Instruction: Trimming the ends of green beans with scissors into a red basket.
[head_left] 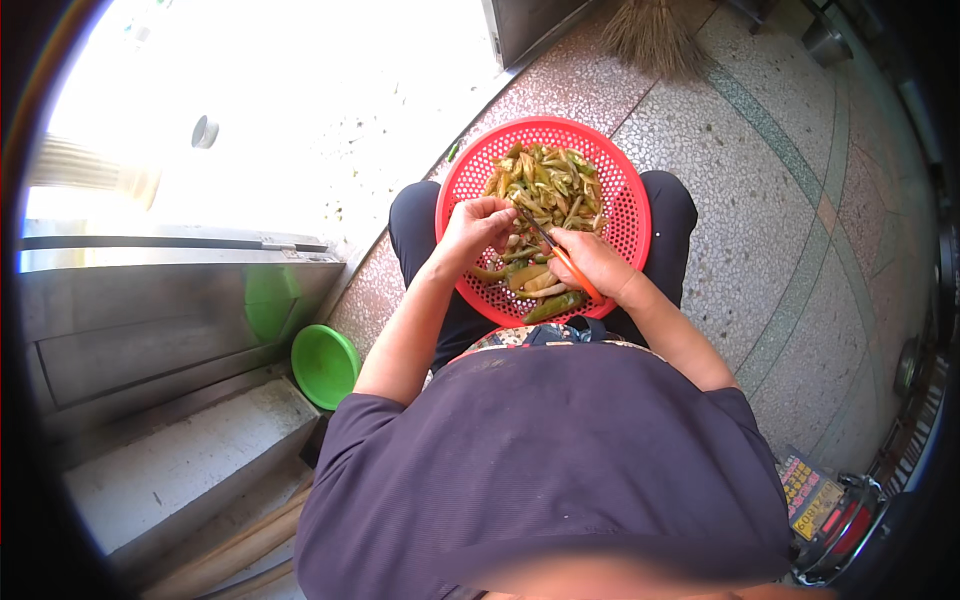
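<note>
We saw a round red perforated basket resting on the person's lap, tilted slightly toward the body. Inside it lay a heap of green and yellowish pods, cut pieces piled thickest toward the basket's far rim, with a few whole ones near its near rim, among them a darker green pod. The left hand pinched one pod over the basket's middle. The right hand gripped orange-handled scissors, their dark blades pointing toward the left hand's fingertips; whether the blades touched the pinched pod, we could not tell.
</note>
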